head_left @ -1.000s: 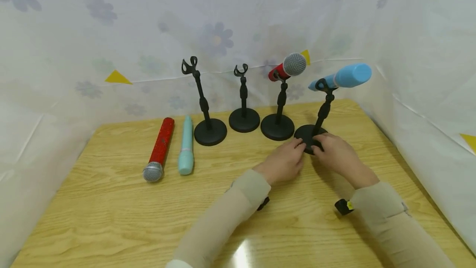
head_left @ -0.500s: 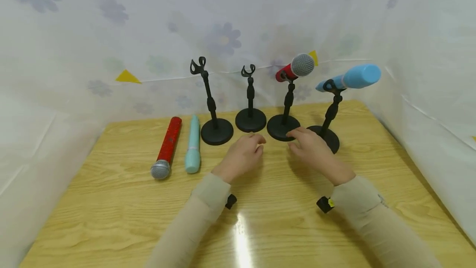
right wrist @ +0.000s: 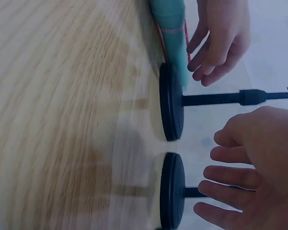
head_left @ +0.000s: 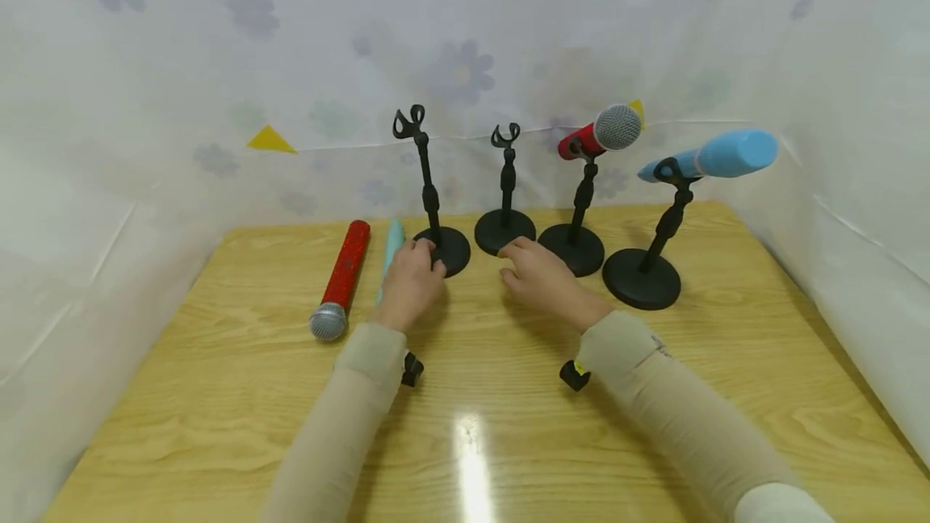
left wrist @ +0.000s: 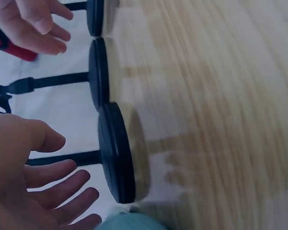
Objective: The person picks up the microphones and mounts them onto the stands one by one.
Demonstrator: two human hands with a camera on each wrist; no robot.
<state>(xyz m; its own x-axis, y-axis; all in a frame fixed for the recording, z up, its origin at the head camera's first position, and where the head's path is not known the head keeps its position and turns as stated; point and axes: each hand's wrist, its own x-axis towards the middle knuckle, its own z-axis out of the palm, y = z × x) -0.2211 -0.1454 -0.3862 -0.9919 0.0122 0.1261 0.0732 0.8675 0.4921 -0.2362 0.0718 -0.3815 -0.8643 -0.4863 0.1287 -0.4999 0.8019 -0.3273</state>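
My left hand [head_left: 412,285] hovers in front of the leftmost black microphone stand [head_left: 430,198], partly covering its round base. Its fingers are relaxed and apart, holding nothing, in the left wrist view. My right hand [head_left: 543,279] hangs before the second stand [head_left: 508,176], and the right wrist view shows its fingers [right wrist: 225,191] loosely extended with nothing in them. Both of these stands have bare clips on top. Partly behind my left hand lies a teal microphone [head_left: 393,244]. Left of it is a red microphone [head_left: 345,269] with a silver mesh head.
A third stand [head_left: 584,200] carries a red microphone [head_left: 606,129]; a fourth stand [head_left: 664,232], at the right, carries a blue microphone [head_left: 726,155]. Behind the wooden table [head_left: 501,394] hangs a pale flowered sheet [head_left: 349,47] with yellow triangles.
Both hands have left the base of the rightmost stand and moved left across the table, the left hand to the first stand and the right hand to the second. The view has shifted slightly.
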